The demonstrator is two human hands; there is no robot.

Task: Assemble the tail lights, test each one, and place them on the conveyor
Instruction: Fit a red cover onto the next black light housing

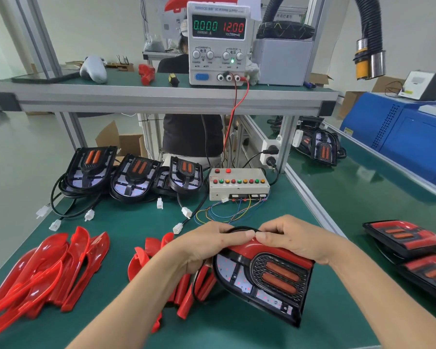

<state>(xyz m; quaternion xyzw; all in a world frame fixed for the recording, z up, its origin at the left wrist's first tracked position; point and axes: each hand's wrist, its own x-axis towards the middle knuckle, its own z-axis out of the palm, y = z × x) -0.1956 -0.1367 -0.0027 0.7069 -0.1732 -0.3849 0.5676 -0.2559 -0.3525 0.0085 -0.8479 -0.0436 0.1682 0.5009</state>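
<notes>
A black tail light [267, 280] with two orange bars and a red lens strip along its top edge sits tilted in front of me, held in both hands. My left hand [207, 244] grips its upper left edge, thumb pressing on the red strip. My right hand [295, 239] grips the upper right edge, thumb meeting the left one. Its black cable loops out behind and below. A white test box [238, 187] with coloured buttons stands beyond, wired to the power supply [218, 44] reading 12.00 V and 0.000 A.
Three unfinished black tail lights [134, 175] with cables and white plugs lie at the back left. Piles of red lens strips [45, 270] cover the left of the green table. Two finished lights [405, 239] rest on the conveyor at right. A person sits behind the shelf.
</notes>
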